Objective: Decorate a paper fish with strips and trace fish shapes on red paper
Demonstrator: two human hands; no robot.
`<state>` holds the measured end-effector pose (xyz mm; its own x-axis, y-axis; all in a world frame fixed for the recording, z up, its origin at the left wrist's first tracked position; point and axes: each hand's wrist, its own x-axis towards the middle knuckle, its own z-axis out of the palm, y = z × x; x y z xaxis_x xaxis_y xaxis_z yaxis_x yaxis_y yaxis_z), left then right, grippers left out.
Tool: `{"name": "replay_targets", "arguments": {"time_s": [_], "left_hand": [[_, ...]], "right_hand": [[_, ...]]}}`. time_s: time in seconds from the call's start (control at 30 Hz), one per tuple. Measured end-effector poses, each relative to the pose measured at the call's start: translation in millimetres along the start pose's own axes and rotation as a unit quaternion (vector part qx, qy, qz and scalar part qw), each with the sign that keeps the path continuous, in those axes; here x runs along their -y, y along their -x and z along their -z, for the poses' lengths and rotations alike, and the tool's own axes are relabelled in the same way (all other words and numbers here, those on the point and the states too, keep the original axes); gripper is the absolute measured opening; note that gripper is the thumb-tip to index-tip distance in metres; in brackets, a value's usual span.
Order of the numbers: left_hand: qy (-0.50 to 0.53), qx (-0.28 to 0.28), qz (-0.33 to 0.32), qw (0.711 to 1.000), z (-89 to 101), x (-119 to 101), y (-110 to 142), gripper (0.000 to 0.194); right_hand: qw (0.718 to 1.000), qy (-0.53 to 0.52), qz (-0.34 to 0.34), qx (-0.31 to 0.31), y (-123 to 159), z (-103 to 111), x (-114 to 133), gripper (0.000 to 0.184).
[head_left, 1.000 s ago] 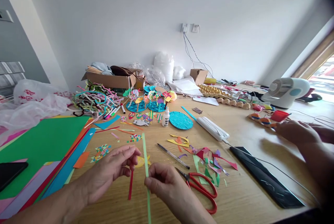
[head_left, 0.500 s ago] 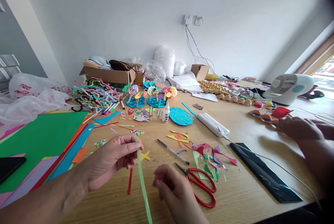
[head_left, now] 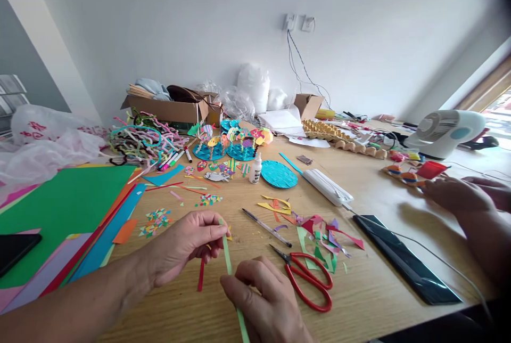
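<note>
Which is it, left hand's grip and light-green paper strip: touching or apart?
Touching. The head view shows it: the left hand's grip pinches the light-green paper strip near its upper end, thumb across it.

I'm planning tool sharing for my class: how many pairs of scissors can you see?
1: the red-handled scissors lie on the table, just right of the person's right hand. Others may be hidden in the clutter at the back.
</note>
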<state>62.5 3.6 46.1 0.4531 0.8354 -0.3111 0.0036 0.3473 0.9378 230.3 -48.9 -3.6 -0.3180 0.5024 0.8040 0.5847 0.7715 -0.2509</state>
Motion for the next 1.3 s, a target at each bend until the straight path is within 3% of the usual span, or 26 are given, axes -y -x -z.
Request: {"name": "replay_targets", "arguments": {"time_s": [0.17, 0.27, 0.37, 0.57, 0.77, 1.3], "left_hand": [[-0.022, 0.003, 0.018, 1.0, 5.7, 10.3, 0.8, 0.03], [-0.085, 0.004, 0.01, 0.996, 12.2, 13.7, -3.2, 0.033], [-0.178, -0.012, -0.015, 0.984, 21.3, 14.4, -10.6, 0.033], [-0.246, -0.037, -0.043, 0.968, 40.6, 15.2, -28.6, 0.023], [-0.28, -0.01, -0.041, 0.959, 52.2, 17.7, -39.5, 0.023], [-0.364, -0.018, -0.068, 0.929, 66.8, 29.4, -61.0, 0.02]], "right_hand": [[0.994, -0.066, -0.08, 0.041, 9.5, -3.4, 0.3, 0.031], [0.997, -0.055, -0.019, 0.042, 7.1, -1.0, -0.7, 0.034], [0.996, -0.018, 0.035, 0.085, 0.0, -0.9, -0.8, 0.033], [0.979, 0.047, 0.06, 0.191, -10.6, -13.4, -0.6, 0.029], [0.956, 0.083, 0.078, 0.271, -11.2, -26.5, -7.3, 0.011], [0.957, 0.058, 0.038, 0.283, -2.5, -32.0, -12.9, 0.016]]}}
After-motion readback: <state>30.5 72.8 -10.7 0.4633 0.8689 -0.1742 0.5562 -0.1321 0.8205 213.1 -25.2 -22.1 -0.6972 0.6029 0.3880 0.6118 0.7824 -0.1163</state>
